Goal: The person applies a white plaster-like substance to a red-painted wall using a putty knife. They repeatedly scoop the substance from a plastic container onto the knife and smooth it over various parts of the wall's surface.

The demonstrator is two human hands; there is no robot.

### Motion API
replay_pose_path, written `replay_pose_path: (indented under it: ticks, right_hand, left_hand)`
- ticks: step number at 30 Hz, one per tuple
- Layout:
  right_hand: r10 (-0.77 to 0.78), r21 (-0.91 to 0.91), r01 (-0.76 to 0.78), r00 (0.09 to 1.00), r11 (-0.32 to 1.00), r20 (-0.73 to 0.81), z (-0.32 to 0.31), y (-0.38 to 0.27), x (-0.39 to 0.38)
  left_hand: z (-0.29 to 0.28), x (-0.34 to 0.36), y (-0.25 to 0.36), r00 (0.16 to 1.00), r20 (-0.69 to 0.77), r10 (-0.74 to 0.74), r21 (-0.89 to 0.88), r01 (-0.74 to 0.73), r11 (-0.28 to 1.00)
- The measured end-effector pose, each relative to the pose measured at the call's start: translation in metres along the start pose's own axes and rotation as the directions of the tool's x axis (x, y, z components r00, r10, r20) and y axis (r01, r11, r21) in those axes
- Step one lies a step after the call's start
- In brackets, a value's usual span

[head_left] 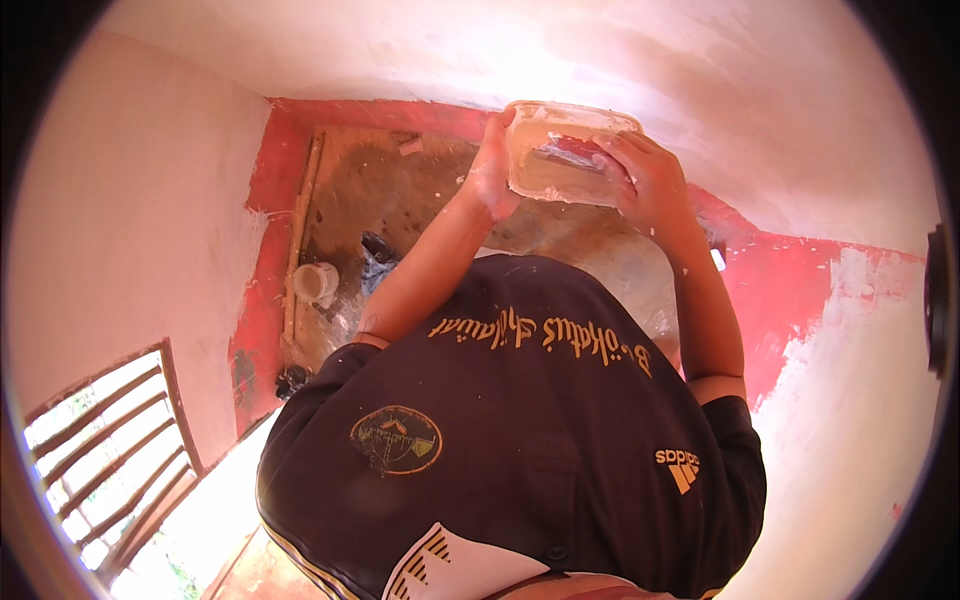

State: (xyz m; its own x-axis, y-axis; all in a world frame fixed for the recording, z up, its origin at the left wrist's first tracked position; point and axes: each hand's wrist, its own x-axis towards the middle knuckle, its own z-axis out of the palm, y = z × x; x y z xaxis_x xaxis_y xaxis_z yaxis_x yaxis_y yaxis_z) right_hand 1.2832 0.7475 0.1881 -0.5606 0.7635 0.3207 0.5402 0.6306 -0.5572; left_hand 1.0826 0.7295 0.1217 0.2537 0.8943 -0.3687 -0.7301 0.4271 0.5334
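Observation:
I hold up a translucent rectangular plastic tub [545, 175] of pale paste, close to the white wall. My left hand [490, 175] grips its left edge. A putty knife or scraper [570, 150], with red and metal showing, lies across the inside of the tub, and my right hand [640, 180] has its fingers closed on it at the tub's right side. The far end of the tool is partly hidden in the paste or by the tub.
Below are a dirty brown floor [350, 180], a white bucket [316, 285] and a dark bundle with plastic [378, 260]. Red bands [780, 310] run along the lower walls. A barred window [105, 450] is at lower left. My dark shirt fills the lower middle.

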Motion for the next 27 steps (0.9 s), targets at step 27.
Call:
replay_pose_path:
  ticks: [27]
  right_hand:
    - [0.034,-0.013,-0.033,0.991,0.999,0.128,0.035,-0.063,0.044]
  left_hand:
    - [-0.071,-0.027,0.043,0.979,0.176,-0.103,-0.239,0.144,0.960]
